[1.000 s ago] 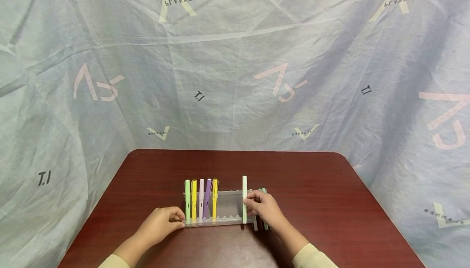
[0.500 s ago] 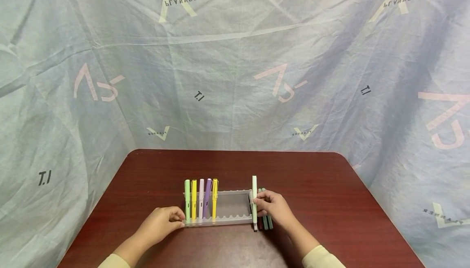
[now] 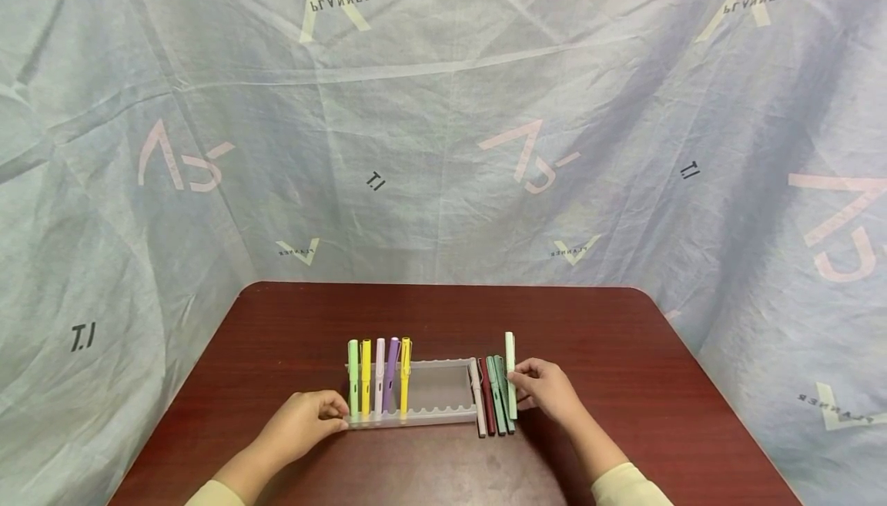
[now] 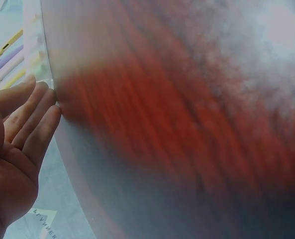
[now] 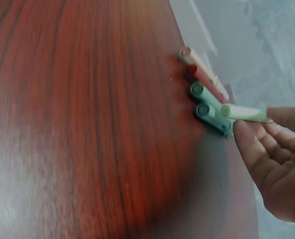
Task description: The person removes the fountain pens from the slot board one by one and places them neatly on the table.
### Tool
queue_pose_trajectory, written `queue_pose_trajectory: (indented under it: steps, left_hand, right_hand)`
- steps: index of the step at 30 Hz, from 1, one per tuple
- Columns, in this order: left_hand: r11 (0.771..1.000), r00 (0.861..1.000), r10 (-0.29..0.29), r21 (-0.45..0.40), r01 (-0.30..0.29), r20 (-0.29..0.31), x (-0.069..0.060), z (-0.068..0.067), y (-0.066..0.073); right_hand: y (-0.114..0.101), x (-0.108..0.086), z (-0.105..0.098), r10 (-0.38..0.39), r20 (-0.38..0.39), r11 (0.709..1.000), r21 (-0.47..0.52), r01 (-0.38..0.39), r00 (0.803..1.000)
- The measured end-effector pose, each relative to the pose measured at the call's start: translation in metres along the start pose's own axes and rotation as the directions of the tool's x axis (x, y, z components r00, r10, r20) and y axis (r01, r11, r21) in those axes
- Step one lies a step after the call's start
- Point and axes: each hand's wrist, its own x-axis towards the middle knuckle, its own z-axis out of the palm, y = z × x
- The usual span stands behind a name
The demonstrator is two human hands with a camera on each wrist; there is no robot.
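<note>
At the front left corner of a translucent notched pen rack (image 3: 443,416), my left hand (image 3: 305,417) holds the edge with bent fingers and thumb. Standing at the rack's left side are a light green pen (image 3: 354,379), yellow pens (image 3: 366,379) (image 3: 405,379), a pale pink pen (image 3: 380,379) and a purple pen (image 3: 392,371). My right hand (image 3: 550,390) pinches a pale green pen (image 3: 510,360) between thumb and fingers, over the right end of a row of loose pens. In the right wrist view, this pale green pen (image 5: 244,112) is beside a dark green pen (image 5: 209,117); contact is unclear.
Right of the rack lie a beige pen (image 3: 478,406), a dark red pen (image 3: 488,406) and dark green pens (image 3: 497,406) (image 3: 506,406), side by side. They rest on the reddish-brown table (image 3: 388,464). Printed grey cloth (image 3: 443,213) hangs around the table.
My right hand has carried the pale green pen rightward, from over the rack's right end to the far side of the loose row, now uncovered. My left hand and the rack stay put.
</note>
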Motion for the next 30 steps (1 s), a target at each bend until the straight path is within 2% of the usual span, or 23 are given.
queue_pose_trajectory:
  steps: [3, 7, 11, 18, 30]
  left_hand:
    - [1.0, 1.0, -0.003, -0.001, 0.003, -0.005, 0.0002, -0.0002, 0.0005]
    - [1.0, 1.0, -0.002, -0.001, 0.002, -0.007, -0.0001, -0.0005, 0.0006]
    - [1.0, 1.0, -0.001, -0.002, 0.001, -0.005, -0.0001, -0.0003, 0.0007]
    - [1.0, 1.0, 0.005, -0.006, -0.005, 0.006, -0.0001, 0.0004, 0.0003]
    - [1.0, 1.0, 0.006, -0.001, -0.006, -0.005, -0.0009, -0.0001, 0.0002]
  right_hand:
    - [0.0054, -0.0008, -0.0033, 0.025, -0.016, 0.996, -0.088, -0.026, 1.0]
    - [0.0105, -0.0034, -0.0037, 0.061, -0.017, 0.975, -0.215, -0.063, 0.998]
    - [0.0096, -0.0044, -0.0019, 0.079, -0.012, 0.954, -0.288, -0.08, 0.997]
    - [0.004, -0.0055, 0.0012, 0.101, -0.022, 0.935, -0.34, -0.102, 0.995]
    - [0.0033, -0.0029, 0.0027, 0.127, -0.015, 0.929, -0.347, -0.124, 0.992]
